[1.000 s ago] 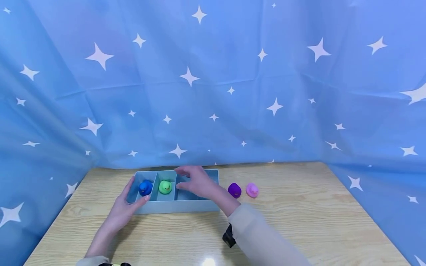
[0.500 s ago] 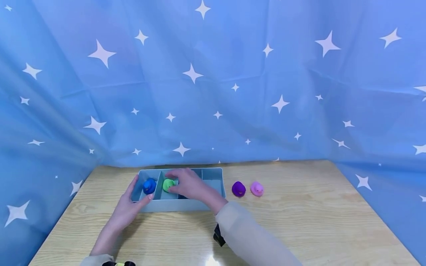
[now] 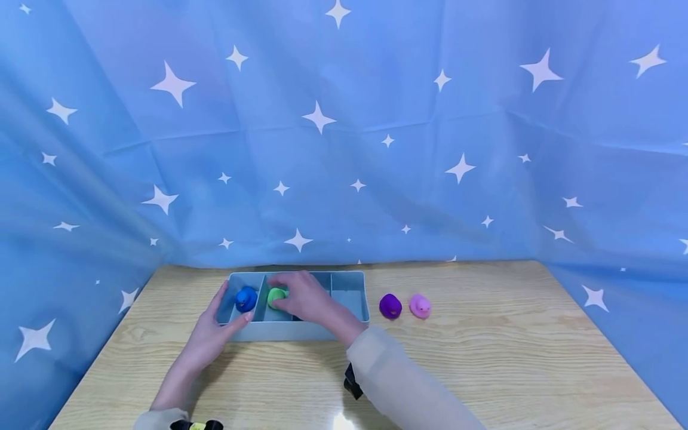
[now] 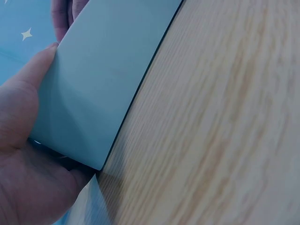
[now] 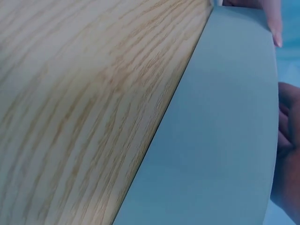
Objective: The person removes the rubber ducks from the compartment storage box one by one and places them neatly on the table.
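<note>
A pale blue divided box (image 3: 285, 332) stands on the table. My left hand (image 3: 206, 339) grips its left end, thumb over the front rim; the left wrist view shows that thumb (image 4: 40, 65) against the front wall. A blue toy duck (image 3: 245, 299) sits in the leftmost compartment. In the compartment beside it is a green toy duck (image 3: 276, 296), which my right hand (image 3: 307, 300) pinches between thumb and fingers. Part of the green duck is hidden by that hand. Seen from the right wrist, the right hand (image 5: 290, 126) reaches in behind the front wall.
To the right of the box, a purple toy duck (image 3: 390, 306) and a pink toy duck (image 3: 420, 306) rest on the wooden table (image 3: 510, 358). A blue curtain with white stars (image 3: 398, 179) hangs behind the table and at its sides.
My right hand has moved left from the compartment divider to the green duck and closed its fingers round it. The left hand keeps its hold on the box. The head view has shifted slightly.
</note>
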`<state>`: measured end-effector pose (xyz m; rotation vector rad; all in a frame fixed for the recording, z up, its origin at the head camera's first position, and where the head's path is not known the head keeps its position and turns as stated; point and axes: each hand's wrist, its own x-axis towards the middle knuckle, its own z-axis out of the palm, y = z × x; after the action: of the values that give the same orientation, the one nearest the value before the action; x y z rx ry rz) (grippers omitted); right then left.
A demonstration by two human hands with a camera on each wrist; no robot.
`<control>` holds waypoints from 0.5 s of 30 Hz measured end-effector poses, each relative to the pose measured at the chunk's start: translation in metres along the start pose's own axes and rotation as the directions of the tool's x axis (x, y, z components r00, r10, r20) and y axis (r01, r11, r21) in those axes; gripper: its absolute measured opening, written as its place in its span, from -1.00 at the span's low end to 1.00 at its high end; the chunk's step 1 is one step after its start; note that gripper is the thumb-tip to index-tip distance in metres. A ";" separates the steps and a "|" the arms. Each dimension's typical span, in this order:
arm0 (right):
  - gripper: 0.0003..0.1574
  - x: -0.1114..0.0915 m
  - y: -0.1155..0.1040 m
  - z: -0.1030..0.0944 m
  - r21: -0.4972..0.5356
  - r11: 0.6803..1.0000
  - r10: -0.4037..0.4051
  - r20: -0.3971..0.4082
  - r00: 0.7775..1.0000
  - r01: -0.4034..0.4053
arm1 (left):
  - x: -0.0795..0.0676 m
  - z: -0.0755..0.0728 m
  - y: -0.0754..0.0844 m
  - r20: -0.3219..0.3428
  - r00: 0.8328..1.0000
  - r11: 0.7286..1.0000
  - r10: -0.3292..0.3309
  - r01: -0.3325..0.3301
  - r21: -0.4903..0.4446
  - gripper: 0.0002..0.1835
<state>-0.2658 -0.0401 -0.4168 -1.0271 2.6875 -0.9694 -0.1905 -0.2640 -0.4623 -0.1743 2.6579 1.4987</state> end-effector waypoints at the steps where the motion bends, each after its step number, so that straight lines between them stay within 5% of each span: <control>1: -0.44 0.001 0.000 0.001 0.005 1.000 0.002 0.006 1.000 -0.002 | 0.000 0.000 0.000 0.000 1.000 1.000 0.001 -0.001 -0.002 0.15; 15: -0.43 0.013 0.003 0.007 -0.059 0.998 -0.003 0.050 0.999 0.006 | 0.000 0.000 0.001 -0.003 1.000 1.000 0.012 -0.012 -0.018 0.14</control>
<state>-0.2753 -0.0507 -0.4226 -1.0541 2.6893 -0.8571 -0.1902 -0.2640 -0.4616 -0.1620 2.6531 1.5272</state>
